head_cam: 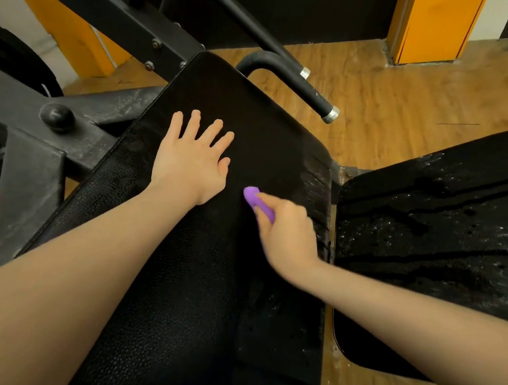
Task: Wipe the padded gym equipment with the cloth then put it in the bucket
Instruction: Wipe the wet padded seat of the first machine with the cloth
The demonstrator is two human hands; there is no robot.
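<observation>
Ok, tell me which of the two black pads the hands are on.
The long pad in the middle: the left hand lies flat on it and the right hand holds the purple cloth against it. The cracked, flaking pad to the right is untouched.

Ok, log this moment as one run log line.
step: wiping | right hand: grips purple cloth on pad | left hand: flat on pad | bucket: unseen

**Hands on the pad**

The left hand [192, 158] lies flat on the long pad [194, 279]. Just right of it, the right hand [286, 232] presses the cloth [256, 202] onto the pad. A second pad [435, 234] lies further right.
</observation>
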